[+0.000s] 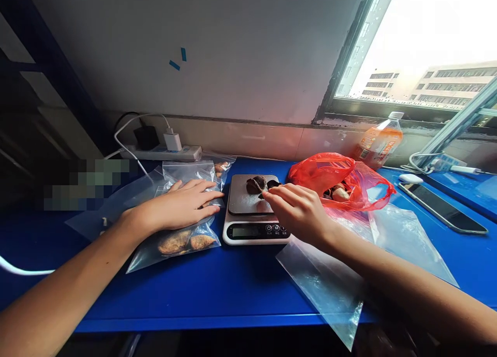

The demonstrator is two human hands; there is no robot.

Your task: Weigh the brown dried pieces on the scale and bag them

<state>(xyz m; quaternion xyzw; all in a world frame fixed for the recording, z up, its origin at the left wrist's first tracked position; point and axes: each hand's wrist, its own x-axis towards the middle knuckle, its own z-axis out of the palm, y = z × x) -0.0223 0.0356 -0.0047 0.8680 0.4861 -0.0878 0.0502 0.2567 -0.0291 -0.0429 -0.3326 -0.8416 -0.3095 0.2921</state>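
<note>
on the square silver metal plate [240,204] of a white-bodied digital kitchen scale [228,236], mid-scene: a dark brown, rounded, rough-skinned piece [255,185], with a curling, paler edge toward its right side and a dim reflection in the metal. just right of it, a small blackish flake [274,183], right at the fingertips of the right hand [297,209], narrow, with thumb and fingers drawn together; cannot tell whether pinching the flake or merely touching it. to the left, the left hand [190,203], wide, palm down with fingers spread, on clear plastic bags [142,258] with lumpy golden-brown pieces [174,243] inside. right of the scale, a crinkled translucent red plastic bag [320,166], with tan and dark chunks [340,193] showing through its opening; nearer, flat clear plastic bags [322,274], partly over the near edge of a glossy blue tabletop [233,284]. farther right, a black-screened phone [442,207] and a clear bottle of orange drink [382,139], near a dark-framed window [419,41] with pale buildings [454,85] outside. at the far left, a white power strip [166,153], by a grey wall [248,62] with two small blue strips [184,54].
</note>
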